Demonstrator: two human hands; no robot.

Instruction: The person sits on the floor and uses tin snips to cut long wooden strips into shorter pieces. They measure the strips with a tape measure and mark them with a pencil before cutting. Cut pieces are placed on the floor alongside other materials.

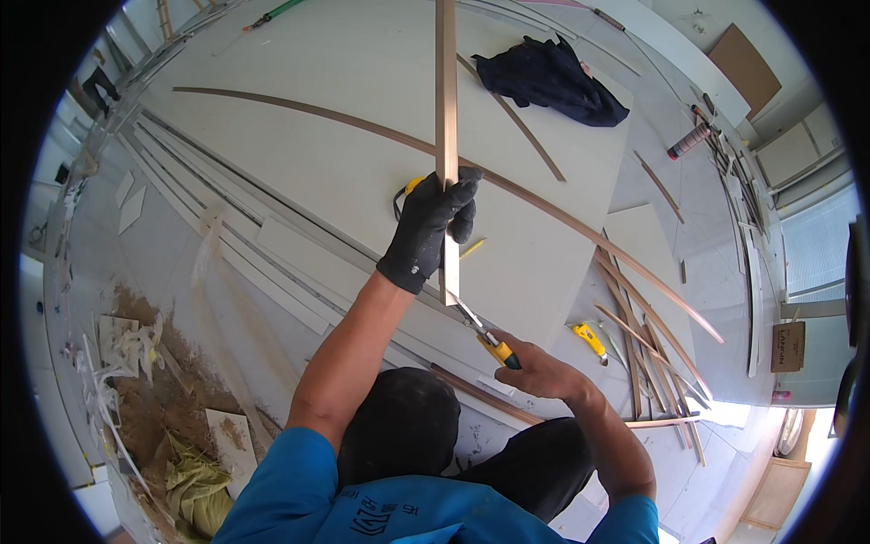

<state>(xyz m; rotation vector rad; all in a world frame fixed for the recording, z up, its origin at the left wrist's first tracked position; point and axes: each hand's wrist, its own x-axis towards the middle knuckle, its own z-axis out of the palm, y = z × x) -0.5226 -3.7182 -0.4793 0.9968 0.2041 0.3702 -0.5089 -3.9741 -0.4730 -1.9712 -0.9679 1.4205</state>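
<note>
My left hand (426, 227), in a black glove, is closed around a pale wooden strip (446, 91) held lengthwise in front of me. In my bare right hand (539, 372) is a yellow-handled knife (495, 349), its blade at the strip's near end. A yellow tape measure (411, 186) is partly hidden behind the glove, and a yellow pencil (474, 247) lies just right of it on a large white board (317, 54). A long curved brown strip (308, 107) crosses the board. Another yellow tool (589, 342) rests right of my right hand.
A dark cloth (557, 82) lies at the board's back right. Loose brown strips (639, 317) and a cartridge (689, 140) are to the right. Long trims (199, 186) run along the left, with debris (145, 363) nearer me. A person (98, 83) stands at the far left.
</note>
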